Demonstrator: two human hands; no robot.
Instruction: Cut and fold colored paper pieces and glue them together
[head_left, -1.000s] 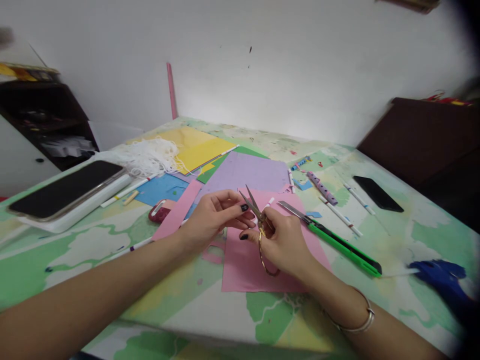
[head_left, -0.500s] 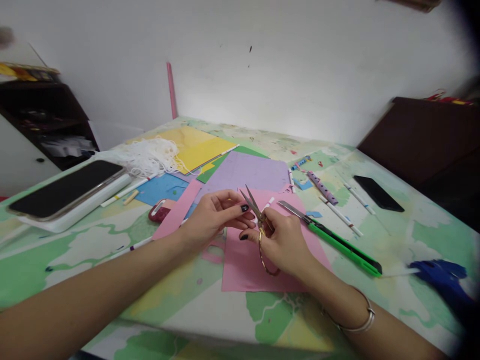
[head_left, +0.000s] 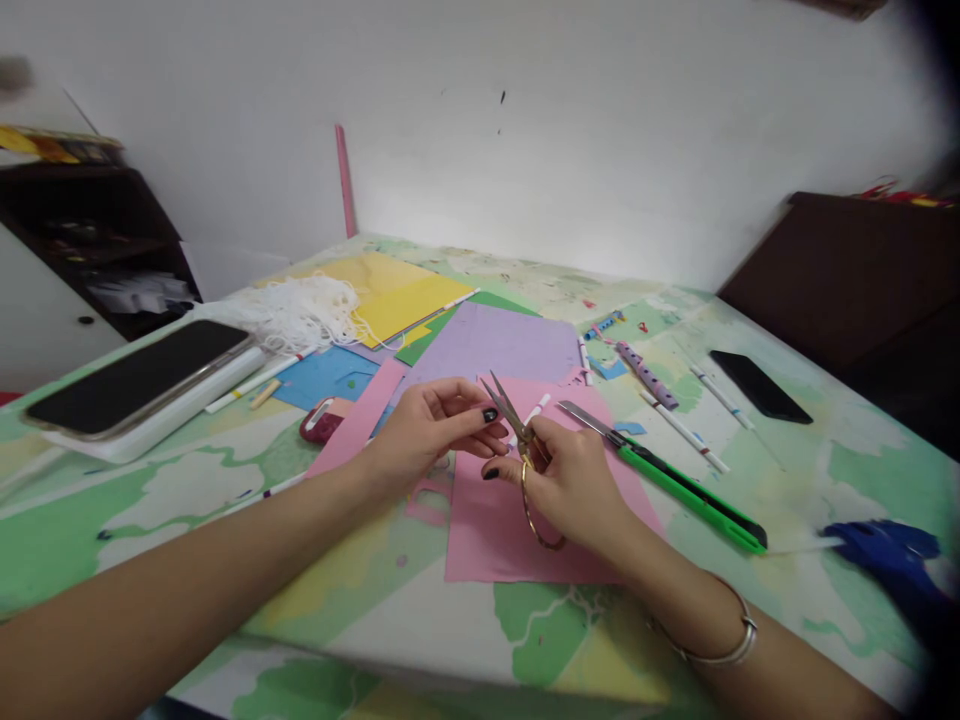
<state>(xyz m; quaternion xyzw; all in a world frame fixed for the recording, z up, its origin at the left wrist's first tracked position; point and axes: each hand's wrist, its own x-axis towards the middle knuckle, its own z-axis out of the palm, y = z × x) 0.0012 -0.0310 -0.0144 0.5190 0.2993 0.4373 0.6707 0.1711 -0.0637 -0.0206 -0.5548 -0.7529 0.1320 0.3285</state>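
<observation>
My right hand [head_left: 574,475] grips a pair of small scissors [head_left: 510,407] with gold-coloured handles. Their blades stand a little apart and point up and to the left. Close by on the left, my left hand [head_left: 450,425] has its thumb and fingers drawn together in a pinch near the blades. Whatever lies between those fingertips is too small or too hidden to make out. Beneath both hands a pink sheet [head_left: 495,545] lies on the table, with a white marker [head_left: 538,405] partly hidden on it. A green box cutter [head_left: 682,490] with its blade out lies right of my right hand.
Purple [head_left: 502,340], yellow [head_left: 405,300] and blue sheets [head_left: 315,380] lie farther back, beside a heap of white string [head_left: 304,310]. A phone [head_left: 142,375] rests on a white box at left; another dark phone [head_left: 759,385] and a blue glue gun-like object [head_left: 885,545] lie at right.
Almost nothing differs. The view has shifted slightly, and both hands and the scissors keep nearly the same position.
</observation>
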